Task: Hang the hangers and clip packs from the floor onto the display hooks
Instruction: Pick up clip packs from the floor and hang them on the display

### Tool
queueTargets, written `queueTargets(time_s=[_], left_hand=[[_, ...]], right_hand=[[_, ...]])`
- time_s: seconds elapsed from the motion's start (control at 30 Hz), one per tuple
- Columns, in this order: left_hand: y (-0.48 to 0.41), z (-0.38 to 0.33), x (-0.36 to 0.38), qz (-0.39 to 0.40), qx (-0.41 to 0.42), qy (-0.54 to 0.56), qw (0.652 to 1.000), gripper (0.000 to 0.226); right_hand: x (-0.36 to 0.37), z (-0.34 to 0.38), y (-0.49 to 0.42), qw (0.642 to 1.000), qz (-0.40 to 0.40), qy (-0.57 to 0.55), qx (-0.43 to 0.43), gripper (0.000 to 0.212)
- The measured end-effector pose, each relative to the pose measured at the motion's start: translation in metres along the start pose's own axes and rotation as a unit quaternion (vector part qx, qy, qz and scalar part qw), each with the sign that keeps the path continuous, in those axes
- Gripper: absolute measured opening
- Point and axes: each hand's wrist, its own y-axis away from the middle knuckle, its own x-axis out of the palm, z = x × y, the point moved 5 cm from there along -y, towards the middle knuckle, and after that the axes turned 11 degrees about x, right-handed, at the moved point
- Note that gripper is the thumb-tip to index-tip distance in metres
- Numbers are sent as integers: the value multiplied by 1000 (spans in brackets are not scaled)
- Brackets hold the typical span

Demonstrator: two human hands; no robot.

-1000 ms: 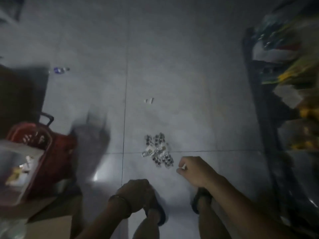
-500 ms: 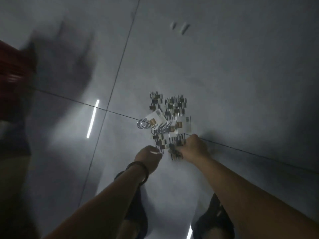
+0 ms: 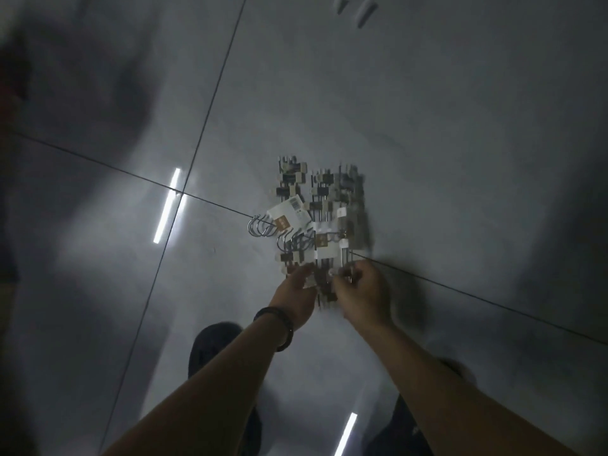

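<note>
A heap of clip hangers [image 3: 320, 222] with metal hooks and white card tags lies on the grey tiled floor, straddling a grout line. Both hands reach its near edge. My left hand [image 3: 296, 296], a dark band on its wrist, has its fingers on the heap's near left part. My right hand [image 3: 360, 294] has curled fingers pinching the near end of one hanger in the heap. The image is dim and blurred, so the left hand's grasp is unclear.
Two small white scraps [image 3: 355, 8] lie on the floor at the top edge. My dark shoes [image 3: 214, 343] stand just below the hands. A dark blurred shape [image 3: 49, 77] fills the upper left. Ceiling lights reflect as bright strips [image 3: 167, 205] on the tiles.
The view has dropped closer to the floor and the red basket and shelves have left the frame. Both hands moved forward from near my feet onto the hanger heap.
</note>
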Motion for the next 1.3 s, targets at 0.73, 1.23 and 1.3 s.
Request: queueTargets(time_s=[0.73,1.23,1.3], left_hand=[[29,-75,35,100,22,184,978,33],[315,-422,26,-18,647,-401,648,59],[372,-470,32,-13,701,-394,595,46]], right_hand=[[-59,-12,14,994,55,-98,-10,39],[-386,118,329,959,99,-256,-70,36],[-424,128,389,955,80,-275,-81,37]])
